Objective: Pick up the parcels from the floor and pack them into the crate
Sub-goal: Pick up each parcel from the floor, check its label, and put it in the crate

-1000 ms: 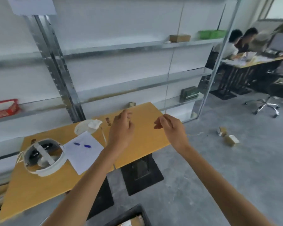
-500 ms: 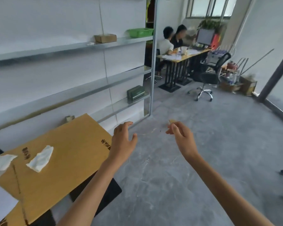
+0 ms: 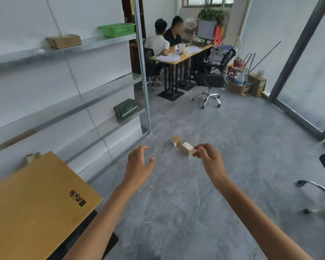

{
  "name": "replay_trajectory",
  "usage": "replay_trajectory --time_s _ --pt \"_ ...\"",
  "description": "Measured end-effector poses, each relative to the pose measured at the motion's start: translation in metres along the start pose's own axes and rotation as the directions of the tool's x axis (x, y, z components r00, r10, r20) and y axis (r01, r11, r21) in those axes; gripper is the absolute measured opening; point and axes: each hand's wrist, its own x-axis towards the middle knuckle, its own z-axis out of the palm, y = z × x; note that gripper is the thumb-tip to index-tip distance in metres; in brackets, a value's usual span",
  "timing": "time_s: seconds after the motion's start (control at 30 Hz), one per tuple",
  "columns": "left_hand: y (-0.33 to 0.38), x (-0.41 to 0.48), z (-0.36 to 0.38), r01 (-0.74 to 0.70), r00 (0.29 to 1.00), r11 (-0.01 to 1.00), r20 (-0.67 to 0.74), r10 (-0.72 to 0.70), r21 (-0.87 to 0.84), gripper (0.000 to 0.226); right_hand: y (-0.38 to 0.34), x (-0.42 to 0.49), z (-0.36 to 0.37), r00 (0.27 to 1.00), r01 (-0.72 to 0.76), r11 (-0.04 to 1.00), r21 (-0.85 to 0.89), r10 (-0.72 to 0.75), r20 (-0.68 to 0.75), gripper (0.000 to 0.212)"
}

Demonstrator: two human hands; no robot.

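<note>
Two small brown parcels are seen on the grey floor (image 3: 176, 212), just past the foot of the metal shelf post (image 3: 145, 102), on the side of it away from the shelves. The far parcel (image 3: 175, 140) lies nearest the post. The near parcel (image 3: 186, 147) is laid just beside it with a pale label turned upward; whether the two touch cannot be told.

Both arms are held out above the floor. The left hand (image 3: 139, 164) is raised on the post side of the parcels, its fingers (image 3: 143, 148) spread apart and lightly bent, with nothing held. The right hand (image 3: 209, 158) is seen on the side of the parcels away from the post. Its fingers (image 3: 200, 147) are loosely curled, thumb and forefinger close to each other, and nothing is gripped between them. Its fingertips are overlapped in view with a corner of the near parcel; contact cannot be told.

A corner of a wooden bench (image 3: 36, 203) is seen nearer than the post, on its shelf side.
</note>
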Motion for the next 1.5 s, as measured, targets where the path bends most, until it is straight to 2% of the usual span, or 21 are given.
replay_trajectory --time_s 0.07,0.2,0.43,0.67,0.83,1.0,1.2,1.37,1.5 --pt "-0.007 0.029 0.006 0.032 0.999 0.999 0.035 -0.03 -0.033 0.053 0.008 0.024 0.003 0.998 -0.055 0.998 0.041 0.055 -0.008 0.018" --pt "-0.024 0.09 0.014 0.096 0.988 0.987 0.13 -0.079 -0.131 0.065 0.016 0.082 0.005 0.972 -0.198 0.952 0.233 0.221 -0.075 0.022" --pt "-0.039 0.181 0.027 0.195 0.963 0.958 0.225 -0.146 -0.212 0.06 0.036 0.162 0.02 0.928 -0.311 0.881 0.356 0.363 -0.089 0.03" --pt "-0.028 0.264 0.074 0.293 0.936 0.903 0.289 -0.203 -0.314 0.054 0.065 0.239 0.02 0.883 -0.436 0.783 0.444 0.467 0.046 0.044" --pt "-0.019 0.34 0.129 0.347 0.919 0.891 0.296 -0.261 -0.293 0.06 0.084 0.321 0.005 0.833 -0.553 0.739 0.385 0.486 0.264 0.07" --pt "-0.009 0.412 0.192 0.442 0.863 0.87 0.367 -0.346 -0.22 0.057 0.111 0.41 -0.02 0.792 -0.605 0.746 0.278 0.526 0.31 0.073" --pt "-0.001 0.482 0.242 0.587 0.782 0.784 0.393 -0.484 -0.2 0.049 0.15 0.504 -0.038 0.684 -0.716 0.689 0.114 0.659 0.314 0.064" --pt "-0.021 0.541 0.263 0.658 0.719 0.736 0.421 -0.553 -0.158 0.044 0.179 0.574 -0.026 0.603 -0.784 0.617 0.076 0.726 0.33 0.051" --pt "-0.046 0.602 0.28 0.698 0.664 0.707 0.476 -0.577 -0.117 0.04 0.204 0.636 -0.002 0.568 -0.812 0.583 0.03 0.778 0.268 0.043"
